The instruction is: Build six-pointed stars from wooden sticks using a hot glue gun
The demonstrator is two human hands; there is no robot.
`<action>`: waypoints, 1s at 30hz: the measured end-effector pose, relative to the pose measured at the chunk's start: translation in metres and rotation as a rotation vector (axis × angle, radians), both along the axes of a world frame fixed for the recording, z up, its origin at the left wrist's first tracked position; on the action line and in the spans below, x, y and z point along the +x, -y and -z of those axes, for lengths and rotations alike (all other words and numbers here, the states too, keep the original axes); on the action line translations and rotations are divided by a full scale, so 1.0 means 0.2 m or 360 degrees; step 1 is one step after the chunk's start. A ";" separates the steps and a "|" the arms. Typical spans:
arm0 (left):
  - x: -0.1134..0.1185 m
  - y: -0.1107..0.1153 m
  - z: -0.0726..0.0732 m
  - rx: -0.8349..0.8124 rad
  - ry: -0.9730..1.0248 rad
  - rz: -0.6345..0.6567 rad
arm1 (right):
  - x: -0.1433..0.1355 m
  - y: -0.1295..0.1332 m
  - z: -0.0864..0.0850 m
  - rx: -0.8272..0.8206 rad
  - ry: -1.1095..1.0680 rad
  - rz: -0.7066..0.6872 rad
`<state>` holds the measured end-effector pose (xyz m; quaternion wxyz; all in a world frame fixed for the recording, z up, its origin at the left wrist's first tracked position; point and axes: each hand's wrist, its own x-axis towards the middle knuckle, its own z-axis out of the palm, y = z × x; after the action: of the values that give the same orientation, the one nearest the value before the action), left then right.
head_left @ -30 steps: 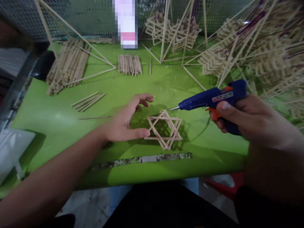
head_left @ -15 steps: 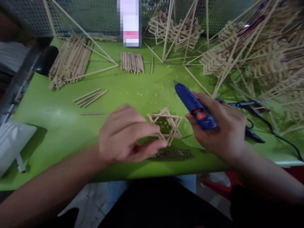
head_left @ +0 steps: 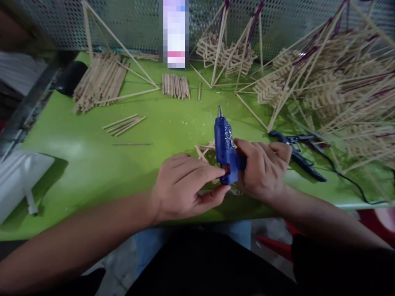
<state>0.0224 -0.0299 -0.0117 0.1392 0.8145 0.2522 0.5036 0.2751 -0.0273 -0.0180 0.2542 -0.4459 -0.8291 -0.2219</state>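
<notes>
My right hand (head_left: 263, 166) is wrapped round the handle of a blue glue gun (head_left: 221, 142), whose metal nozzle points away from me. At the rear end of the gun, my left hand (head_left: 188, 185) pinches the body with thumb and forefinger beside the orange-red switch. Beneath the gun lies a star-shaped frame of thin wooden sticks (head_left: 202, 152), mostly covered by the gun and my left hand. A single thin stick (head_left: 132, 144) lies to the left of my left hand, and a small group of sticks (head_left: 123, 125) is a little farther off.
A big stick pile (head_left: 100, 84) and a short-stick bundle (head_left: 175, 86) lie toward the back of the green table (head_left: 83, 172). Blue-handled pliers (head_left: 299, 158) and a black cable are at right. Stick-built hanging structures (head_left: 327, 90) crowd the right. A white object (head_left: 23, 181) stands left.
The glue gun has swung from a slant to pointing nearly straight away and moved left over the star frame. My left hand has moved right and taken hold of its rear end.
</notes>
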 end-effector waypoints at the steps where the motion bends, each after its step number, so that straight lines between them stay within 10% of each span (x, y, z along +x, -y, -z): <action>1: 0.00 0.00 0.00 -0.0009 0.0014 -0.0011 | 0.00 0.00 0.00 0.0016 -0.0007 -0.0002; 15: 0.03 -0.03 0.05 -0.0185 0.0066 0.0059 | 0.00 -0.02 -0.02 -0.0114 -0.0048 -0.0069; 22: -0.08 -0.24 0.10 -0.0024 0.0158 0.0311 | 0.22 -0.16 -0.11 -0.1147 -0.0912 0.0205; 30: -0.27 -0.40 0.17 -0.0889 -0.0582 0.0330 | 0.40 -0.22 -0.25 -0.1715 -0.1147 -0.0063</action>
<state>-0.0324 0.0502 -0.0462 0.3597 0.8430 0.3170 0.2440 0.3548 0.0157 0.0321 0.2613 -0.5421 -0.6950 0.3935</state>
